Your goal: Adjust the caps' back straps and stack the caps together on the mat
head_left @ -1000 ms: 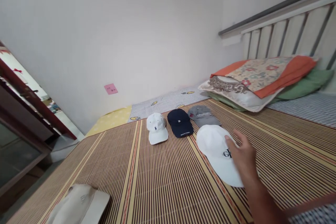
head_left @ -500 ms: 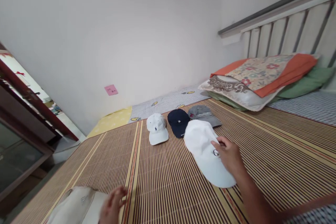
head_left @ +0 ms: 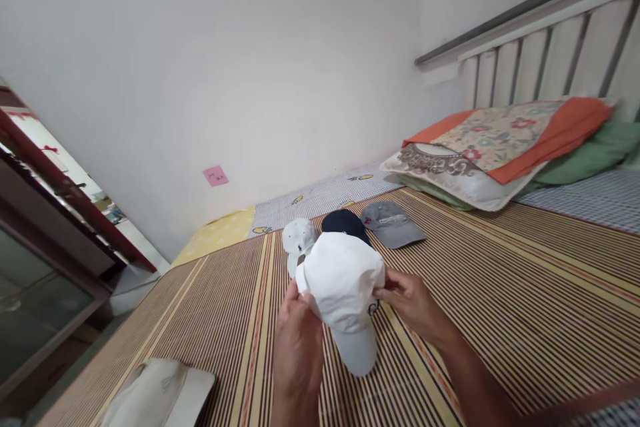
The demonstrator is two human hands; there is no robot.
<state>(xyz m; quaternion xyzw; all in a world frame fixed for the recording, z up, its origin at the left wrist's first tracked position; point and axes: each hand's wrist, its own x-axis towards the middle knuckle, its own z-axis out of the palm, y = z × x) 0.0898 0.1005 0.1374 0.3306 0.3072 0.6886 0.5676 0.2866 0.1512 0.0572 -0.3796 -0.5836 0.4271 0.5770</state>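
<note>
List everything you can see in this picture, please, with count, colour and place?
held cap: 1, white, lifted over the mat, between both hands
small cap: 1, white, on the mat behind the held cap
navy cap: 1, dark blue, partly hidden behind the held cap
grey cap: 1, grey, right of the navy cap
cream cap: 1, off-white, near left of the mat
mat: 1, striped brown, covers the bed
pillows: stacked, floral, orange, green, by the headboard
pink note: 1, on the wall
left hand: grip on the held cap
right hand: grip on the held cap
</note>
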